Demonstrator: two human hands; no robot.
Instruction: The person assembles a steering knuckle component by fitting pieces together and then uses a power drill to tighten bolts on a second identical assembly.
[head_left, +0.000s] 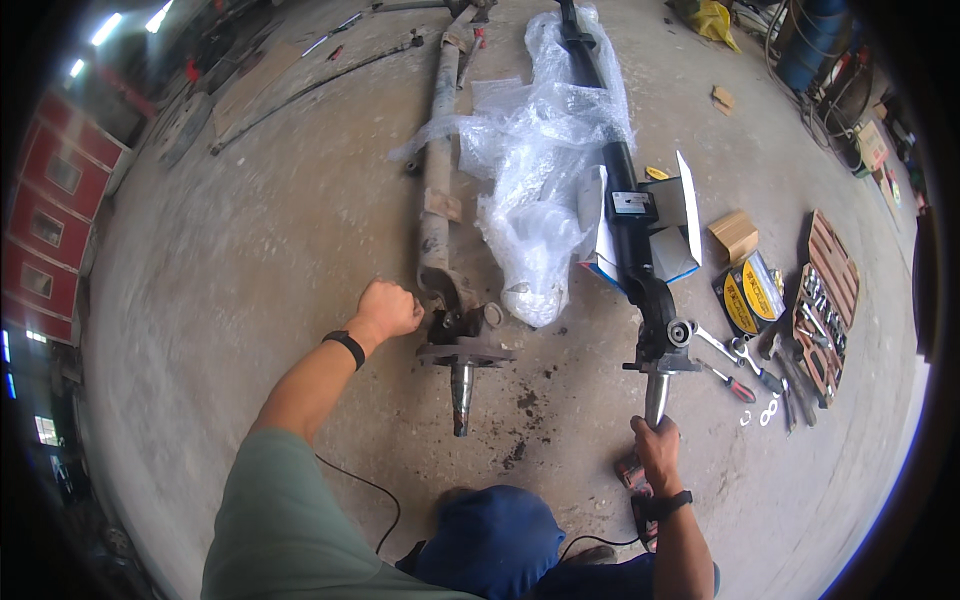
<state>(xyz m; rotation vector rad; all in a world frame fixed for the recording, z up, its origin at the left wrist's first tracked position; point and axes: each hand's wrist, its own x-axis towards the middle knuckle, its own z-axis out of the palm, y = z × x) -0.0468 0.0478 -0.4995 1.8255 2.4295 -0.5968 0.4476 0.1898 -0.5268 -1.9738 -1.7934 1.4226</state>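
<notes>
My left hand [390,308] is curled beside the worn, dirty knuckle [448,290] of an old axle [436,200]; whether it holds anything is hidden. Below that knuckle are a rusty flange and a bare spindle [462,395]. My right hand [657,448] is wrapped round the shiny spindle [657,390] of the black axle [631,245] on the right, below its knuckle [668,332]. Bubble wrap [535,230] and an open white carton [680,210] lie around the black axle. A red and black power tool [630,470] lies partly behind my right hand.
Right of the axles lie wrenches [718,347], a screwdriver [737,388], a yellow-black box [750,295] and an open socket case [830,250]. A black cable [385,490] crosses the concrete floor [240,250]. A long rod [320,95], blue barrel [810,50] and red panels [50,220] are farther out.
</notes>
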